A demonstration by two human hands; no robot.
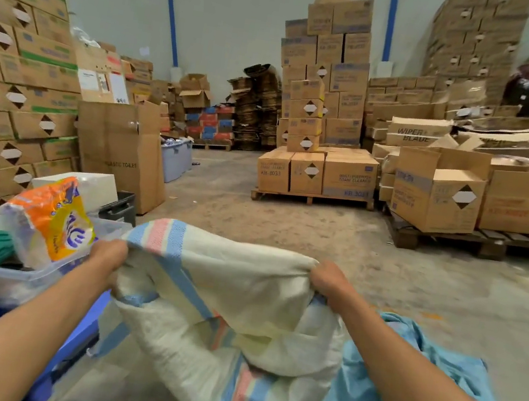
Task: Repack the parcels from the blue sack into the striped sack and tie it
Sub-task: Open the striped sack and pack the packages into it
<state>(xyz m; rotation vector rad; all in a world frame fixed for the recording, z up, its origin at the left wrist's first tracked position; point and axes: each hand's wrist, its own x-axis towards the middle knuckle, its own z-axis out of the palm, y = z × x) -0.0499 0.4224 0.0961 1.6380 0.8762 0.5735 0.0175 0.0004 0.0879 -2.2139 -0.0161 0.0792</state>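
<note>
Carton [417,133] showing "WIPER BLADE"; pallet box [349,179] reading "KB-3033", apparently "FOAM CLEANER"; tall carton [121,156] displaying "PLASTIC TOILET", partly blurred.

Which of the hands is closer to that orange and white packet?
Left. The left hand grips the striped sack right beside the orange packet; the right hand grips the sack's far side.

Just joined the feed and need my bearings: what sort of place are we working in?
Most likely a warehouse or stockroom: stacked cardboard cartons line the walls, more cartons stand on wooden pallets, and the floor is bare concrete. Both hands grip the striped sack.
</note>
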